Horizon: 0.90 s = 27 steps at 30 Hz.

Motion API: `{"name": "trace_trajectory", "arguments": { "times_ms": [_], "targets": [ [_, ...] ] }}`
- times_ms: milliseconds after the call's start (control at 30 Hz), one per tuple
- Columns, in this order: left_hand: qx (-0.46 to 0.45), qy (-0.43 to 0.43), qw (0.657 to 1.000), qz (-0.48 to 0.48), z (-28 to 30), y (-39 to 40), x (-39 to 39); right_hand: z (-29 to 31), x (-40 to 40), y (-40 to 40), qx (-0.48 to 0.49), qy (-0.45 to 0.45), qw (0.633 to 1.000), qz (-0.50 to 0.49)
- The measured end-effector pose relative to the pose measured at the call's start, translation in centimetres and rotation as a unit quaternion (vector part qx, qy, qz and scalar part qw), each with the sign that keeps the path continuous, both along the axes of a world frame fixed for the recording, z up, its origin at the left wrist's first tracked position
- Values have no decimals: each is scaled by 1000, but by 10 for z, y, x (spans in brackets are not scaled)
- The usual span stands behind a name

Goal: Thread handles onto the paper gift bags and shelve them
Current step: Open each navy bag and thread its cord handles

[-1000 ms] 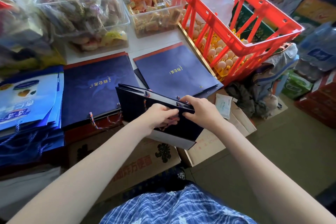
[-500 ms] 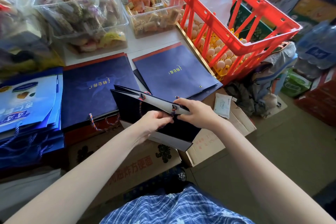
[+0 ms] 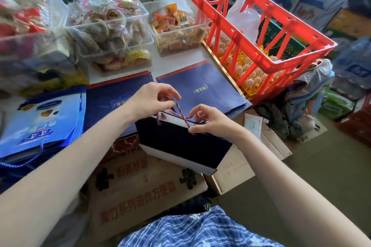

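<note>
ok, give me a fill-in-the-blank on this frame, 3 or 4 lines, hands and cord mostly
1. Both hands pinch a multicoloured ____ above the dark bag.
2. The left hand is ____ than the right hand in the frame.
3. The red crate holds ____ on yellow trays.
4. The bag rests on a cardboard ____ printed in red.

Missing words: cord; higher; eggs; box

Small grocery shop: you face clear tubs of wrapped snacks [image 3: 112, 32] upper left, an egg crate [image 3: 259, 32] upper right, stacked gift bags [image 3: 200, 88] centre, cartons [image 3: 140, 186] below.
</note>
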State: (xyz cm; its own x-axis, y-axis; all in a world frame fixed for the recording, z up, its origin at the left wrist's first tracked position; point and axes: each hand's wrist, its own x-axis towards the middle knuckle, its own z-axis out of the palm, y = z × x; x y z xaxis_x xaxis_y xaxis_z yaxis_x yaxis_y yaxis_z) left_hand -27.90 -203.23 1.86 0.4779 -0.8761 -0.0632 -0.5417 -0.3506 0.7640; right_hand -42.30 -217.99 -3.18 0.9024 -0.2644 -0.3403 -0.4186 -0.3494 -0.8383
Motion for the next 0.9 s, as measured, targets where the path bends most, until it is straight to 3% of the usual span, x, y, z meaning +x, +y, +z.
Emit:
{"name": "trace_trajectory", "arguments": {
  "times_ms": [67,133,233,333,400,500,633,767,900],
  "targets": [
    [-64,17,998,4,7,-9,-4,-5,3,7,-88,-28,996,-2],
    [-101,19,995,3,5,-17,-10,-11,7,16,-99,-91,988,-75],
    [-65,-29,997,-19,-8,-19,-8,-12,2,14,3,-168,963,-211],
    [152,-83,983,-66,-31,-5,10,-9,-5,9,139,-197,927,-287],
    [239,-122,959,-92,-47,0,2,-5,-9,2,265,-210,880,-333],
    [209,-179,958,-79,-67,-8,-22,-3,-12,-13,383,-238,801,-394],
    [170,-240,954,-61,-80,-19,-41,-11,-22,-21,463,-239,748,-412],
    [125,-264,956,16,-82,-34,-42,-13,-28,-21,516,-203,749,-361],
    [125,-283,950,41,-87,-38,-45,-10,-31,-19,489,-134,809,-296]
  ]
}}
